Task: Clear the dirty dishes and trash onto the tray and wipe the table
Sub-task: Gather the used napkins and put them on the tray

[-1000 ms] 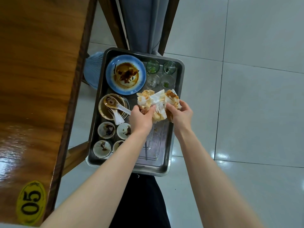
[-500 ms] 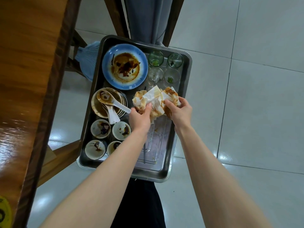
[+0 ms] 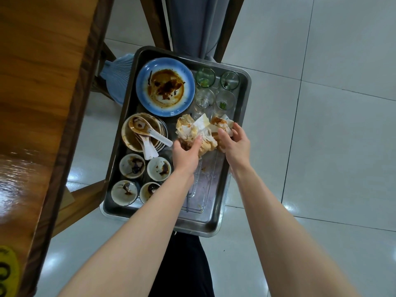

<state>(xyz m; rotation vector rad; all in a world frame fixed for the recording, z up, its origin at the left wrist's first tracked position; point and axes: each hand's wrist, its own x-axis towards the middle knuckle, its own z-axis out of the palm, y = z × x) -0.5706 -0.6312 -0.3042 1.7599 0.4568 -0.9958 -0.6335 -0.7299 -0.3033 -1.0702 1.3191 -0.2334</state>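
A steel tray (image 3: 214, 226) sits below me beside the wooden table (image 3: 42, 103). Both hands press a wad of stained, greasy napkins (image 3: 201, 130) over the tray's middle. My left hand (image 3: 186, 154) grips its left side and my right hand (image 3: 235, 143) its right side. On the tray stand a sauce-smeared blue plate (image 3: 165, 86), a brown bowl stack (image 3: 130, 142) holding white spoons (image 3: 150, 138), several small dirty cups (image 3: 158, 169) and several glasses (image 3: 204, 99). A clear plastic sheet (image 3: 203, 189) lies under my left wrist.
The table's dark edge (image 3: 70, 129) runs along the tray's left side, and a yellow number sticker (image 3: 7, 273) shows at its near corner. Wooden chair legs and grey cloth (image 3: 192, 24) stand beyond the tray. Pale floor tiles (image 3: 332, 146) spread to the right.
Both hands with the napkin wad have sunk slightly toward the tray, squeezing it tighter. The view has shifted right, so less of the table shows.
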